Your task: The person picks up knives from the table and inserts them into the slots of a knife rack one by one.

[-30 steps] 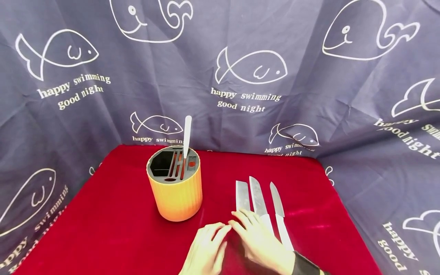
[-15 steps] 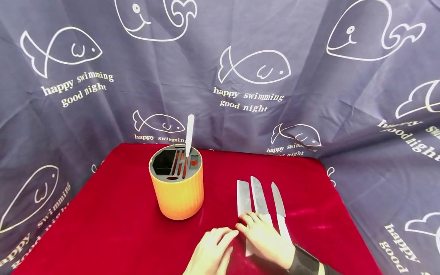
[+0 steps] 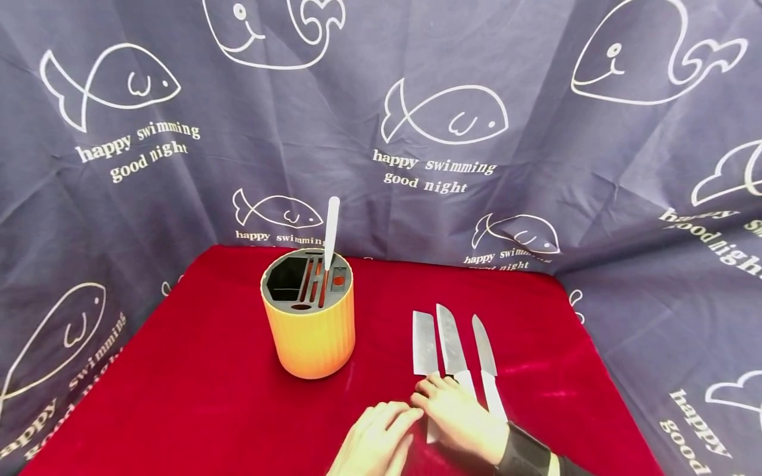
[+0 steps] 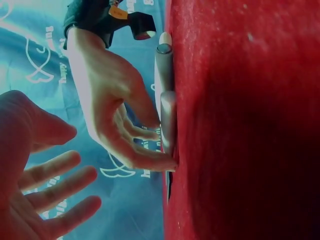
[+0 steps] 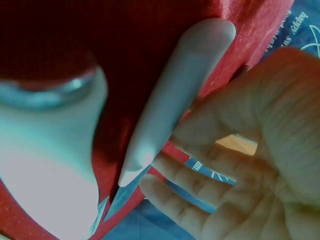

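A cleaver [image 3: 425, 344] with a squared blade lies flat on the red cloth, its white handle [image 5: 175, 100] under my right hand [image 3: 455, 413]. In the right wrist view, the thumb and fingers of that hand are loosely spread beside the handle, fingertips right at its edge. To the right lie a broader pointed knife [image 3: 451, 340] and a slimmer knife [image 3: 485, 347], both white-handled with blades pointing away. My left hand [image 3: 378, 439] hovers left of the cleaver, fingers relaxed around nothing. Its fingertips reach close to my right hand.
A yellow ribbed knife holder [image 3: 312, 340] with a dark slotted top stands at the left. One white handle [image 3: 331, 231] sticks up from it. A blue-grey fish-print curtain [image 3: 333, 132] hangs behind the red cloth [image 3: 178, 383].
My right hand has drawn back toward me along the cleaver, baring more of its blade. My left hand has drawn back slightly beside it. The whole view has shifted a little.
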### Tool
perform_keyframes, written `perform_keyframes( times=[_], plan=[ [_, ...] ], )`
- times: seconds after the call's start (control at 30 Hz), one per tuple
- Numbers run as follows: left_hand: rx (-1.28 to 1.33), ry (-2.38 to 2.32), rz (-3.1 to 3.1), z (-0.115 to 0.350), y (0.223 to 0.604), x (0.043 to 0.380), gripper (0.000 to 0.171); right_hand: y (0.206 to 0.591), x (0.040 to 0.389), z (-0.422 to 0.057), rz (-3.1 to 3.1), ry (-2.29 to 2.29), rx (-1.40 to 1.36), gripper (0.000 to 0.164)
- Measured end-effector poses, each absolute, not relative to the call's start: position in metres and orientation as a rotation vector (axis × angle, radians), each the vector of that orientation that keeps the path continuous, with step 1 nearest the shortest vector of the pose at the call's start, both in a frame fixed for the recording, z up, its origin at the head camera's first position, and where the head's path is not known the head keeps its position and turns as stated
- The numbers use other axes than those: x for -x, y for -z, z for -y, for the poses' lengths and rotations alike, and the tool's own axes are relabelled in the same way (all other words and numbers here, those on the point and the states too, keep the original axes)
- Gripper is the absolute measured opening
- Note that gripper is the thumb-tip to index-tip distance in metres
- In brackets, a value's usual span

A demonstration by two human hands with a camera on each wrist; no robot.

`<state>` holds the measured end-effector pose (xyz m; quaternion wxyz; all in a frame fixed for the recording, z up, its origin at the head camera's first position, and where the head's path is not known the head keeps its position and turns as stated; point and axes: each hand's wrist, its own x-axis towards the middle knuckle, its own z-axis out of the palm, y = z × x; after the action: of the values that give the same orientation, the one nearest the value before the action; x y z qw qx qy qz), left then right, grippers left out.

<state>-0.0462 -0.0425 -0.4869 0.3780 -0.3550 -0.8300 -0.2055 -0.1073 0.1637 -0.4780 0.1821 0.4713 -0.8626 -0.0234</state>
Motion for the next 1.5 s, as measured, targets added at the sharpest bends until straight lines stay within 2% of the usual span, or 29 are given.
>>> perform_keyframes(
  times=[0.1,0.3,0.43,0.5,0.6,0.73,0.83,1.0,1.33,1.5],
  plan=[
    [0.911,0.514,2.117,0.040,0.488,0.045,0.025,0.474,0.104,-0.165,2.468,0.069,-1.364,0.035],
    [0.904,0.534,2.186,0.037,0.487,0.040,0.024,0.467,0.101,-0.170,2.600,0.102,-1.426,0.050],
    [0.898,0.533,2.193,0.037,0.487,0.039,0.024,0.467,0.100,-0.170,2.655,0.054,-1.428,0.053],
    [0.897,0.529,2.177,0.037,0.488,0.040,0.030,0.469,0.099,-0.170,2.643,0.008,-1.423,0.052],
    [0.903,0.524,2.145,0.038,0.490,0.041,0.022,0.475,0.099,-0.171,2.592,-0.017,-1.408,0.047],
    [0.900,0.532,2.137,0.037,0.492,0.041,0.029,0.481,0.101,-0.173,2.473,0.088,-1.392,0.038],
    [0.891,0.535,2.126,0.035,0.493,0.042,0.020,0.484,0.103,-0.175,2.392,0.167,-1.407,0.035],
    [0.879,0.516,2.092,0.034,0.494,0.041,0.036,0.489,0.105,-0.178,2.298,0.253,-1.446,0.039],
    [0.830,0.503,2.085,0.035,0.497,0.038,0.041,0.485,0.111,-0.172,2.230,0.074,-1.522,0.037],
    [0.818,0.497,2.076,0.034,0.492,0.044,0.042,0.472,0.118,-0.175,2.271,0.070,-1.489,0.046]
  ],
)
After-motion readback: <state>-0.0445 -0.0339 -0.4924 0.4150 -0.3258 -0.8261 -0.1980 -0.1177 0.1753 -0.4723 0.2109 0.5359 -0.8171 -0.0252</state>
